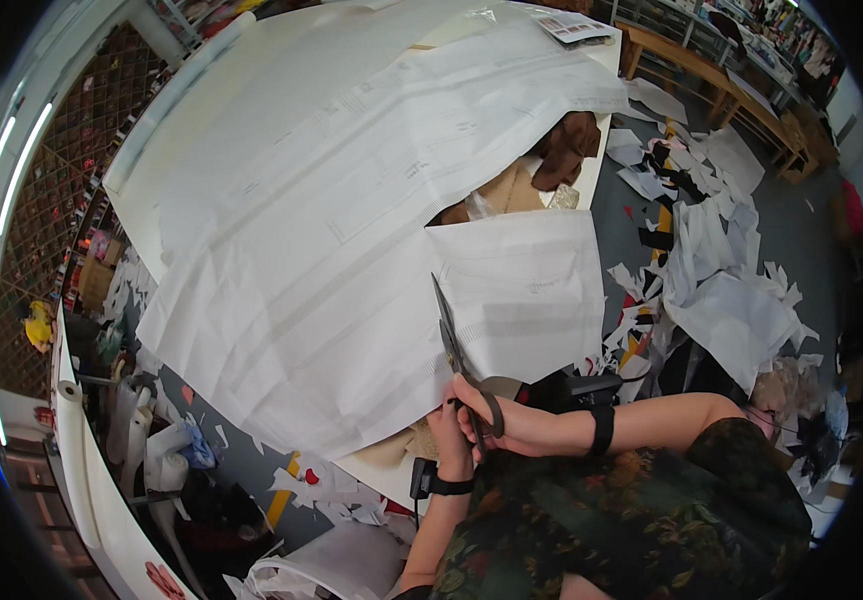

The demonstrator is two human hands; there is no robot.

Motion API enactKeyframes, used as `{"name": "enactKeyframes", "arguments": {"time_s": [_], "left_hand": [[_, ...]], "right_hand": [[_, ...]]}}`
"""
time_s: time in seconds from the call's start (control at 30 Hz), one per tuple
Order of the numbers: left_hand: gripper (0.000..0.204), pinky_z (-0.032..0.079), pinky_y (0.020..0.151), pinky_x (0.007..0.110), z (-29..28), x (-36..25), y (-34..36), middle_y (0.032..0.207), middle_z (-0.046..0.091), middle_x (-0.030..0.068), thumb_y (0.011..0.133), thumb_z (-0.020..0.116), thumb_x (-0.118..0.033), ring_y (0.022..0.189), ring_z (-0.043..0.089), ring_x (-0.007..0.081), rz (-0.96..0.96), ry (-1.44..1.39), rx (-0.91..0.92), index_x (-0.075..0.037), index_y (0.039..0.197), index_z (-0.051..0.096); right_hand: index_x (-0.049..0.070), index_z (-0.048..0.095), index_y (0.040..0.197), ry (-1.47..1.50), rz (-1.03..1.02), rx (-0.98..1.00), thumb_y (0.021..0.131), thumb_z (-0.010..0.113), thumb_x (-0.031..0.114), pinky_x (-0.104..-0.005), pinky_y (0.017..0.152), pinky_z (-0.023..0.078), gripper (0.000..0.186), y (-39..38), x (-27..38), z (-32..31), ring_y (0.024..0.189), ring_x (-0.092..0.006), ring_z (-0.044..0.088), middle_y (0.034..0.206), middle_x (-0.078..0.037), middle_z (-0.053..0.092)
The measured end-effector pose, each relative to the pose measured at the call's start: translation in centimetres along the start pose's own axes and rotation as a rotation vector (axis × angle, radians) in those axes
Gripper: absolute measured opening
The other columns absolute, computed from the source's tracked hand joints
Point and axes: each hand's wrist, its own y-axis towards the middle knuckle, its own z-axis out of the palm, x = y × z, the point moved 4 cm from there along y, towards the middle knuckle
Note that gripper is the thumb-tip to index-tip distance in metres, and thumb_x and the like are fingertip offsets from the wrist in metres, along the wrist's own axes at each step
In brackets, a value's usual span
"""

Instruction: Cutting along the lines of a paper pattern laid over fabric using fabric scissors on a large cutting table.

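Scissors (451, 345) are just below ctr of the frame, blades over the big white paper (292, 280), R hand (510, 420) wrapped round the handles. L hand (449, 435) is curled right beside it; can't tell if it's pinching paper. Risk imo: fingers that close could get nicked if the scissors slip, & the paper's creases could throw a cut off line. Containers: crumpled plastic bundle (790, 385) lower R, maybe a bag; white open-ended thing (340, 562) bottom L, bag or rolled sheet, contents unclear for both tbh.
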Motion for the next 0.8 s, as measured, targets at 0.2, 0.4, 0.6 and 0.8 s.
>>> {"name": "enactKeyframes", "arguments": {"time_s": [0.2, 0.4, 0.6, 0.8], "left_hand": [[0.022, 0.050, 0.062, 0.023, -0.6, 6.5, -1.1, 0.085, 0.062, 0.0014, 0.103, 0.049, -0.026, 0.070, 0.061, 0.0098, 0.130, -0.854, 0.183, -0.007, 0.105, 0.059], [0.021, 0.048, 0.069, 0.025, 2.3, 12.1, -3.2, 0.093, 0.060, 0.0038, 0.102, 0.051, -0.024, 0.079, 0.059, 0.0127, 0.108, -0.569, 0.132, -0.006, 0.110, 0.058], [0.022, 0.046, 0.076, 0.028, 4.2, 14.8, -3.9, 0.101, 0.059, 0.0062, 0.101, 0.053, -0.021, 0.088, 0.058, 0.0156, 0.123, -0.213, 0.079, -0.005, 0.114, 0.057], [0.024, 0.045, 0.083, 0.031, 4.2, 15.5, -3.6, 0.109, 0.058, 0.0087, 0.099, 0.055, -0.019, 0.098, 0.056, 0.0185, 0.145, -0.072, 0.083, -0.004, 0.118, 0.056]], "right_hand": [[0.009, 0.050, 0.084, 0.011, -0.063, -0.044, 0.089, 0.051, 0.074, -0.0324, 0.062, 0.049, 0.065, -0.8, 0.2, 0.4, 0.065, -0.0160, 0.053, 0.077, -0.003, 0.048], [0.008, 0.051, 0.080, 0.096, -0.033, -0.122, 0.082, 0.057, 0.078, -0.0298, 0.052, 0.049, 0.070, -3.4, -1.0, 0.6, 0.059, -0.0151, 0.054, 0.069, -0.001, 0.047], [0.007, 0.052, 0.083, 0.325, -0.091, -0.076, 0.081, 0.057, 0.079, -0.0350, 0.059, 0.051, 0.072, -3.7, -1.3, -0.4, 0.064, -0.0200, 0.055, 0.072, -0.003, 0.049], [0.007, 0.051, 0.086, 0.313, -0.016, -0.001, 0.085, 0.058, 0.074, -0.0385, 0.063, 0.053, 0.067, -3.3, 0.2, -0.3, 0.066, -0.0200, 0.055, 0.075, -0.005, 0.051]]}}
